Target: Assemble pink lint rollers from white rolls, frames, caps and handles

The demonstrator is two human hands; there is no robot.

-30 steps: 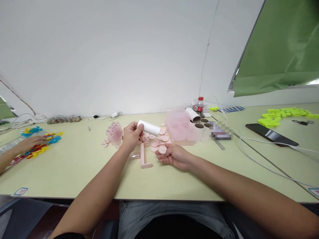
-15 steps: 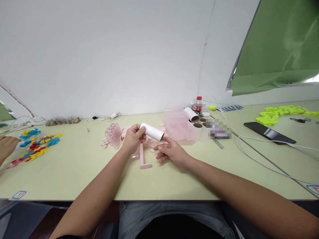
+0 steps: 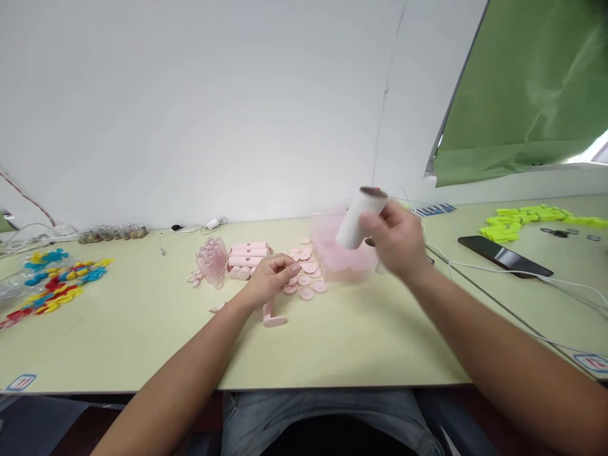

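My right hand is raised over the table's far middle and grips a white cardboard-cored roll, tilted with its open end up, just above a translucent pink box. My left hand rests low on the table with its fingers curled, at the edge of a scatter of several pink discs; nothing shows in it. A pink handle piece lies just in front of that hand. A stack of pink rollers sits behind it.
A clump of clear pink tubes stands left of the rollers. Coloured plastic clips lie at far left. A dark phone with white cables and neon-yellow pieces lie at right. A green sheet hangs above.
The white roll passed from my left hand to my right, which lifted it right and up over the pink box. My left hand dropped to the discs. The other person's hand at far left is gone.
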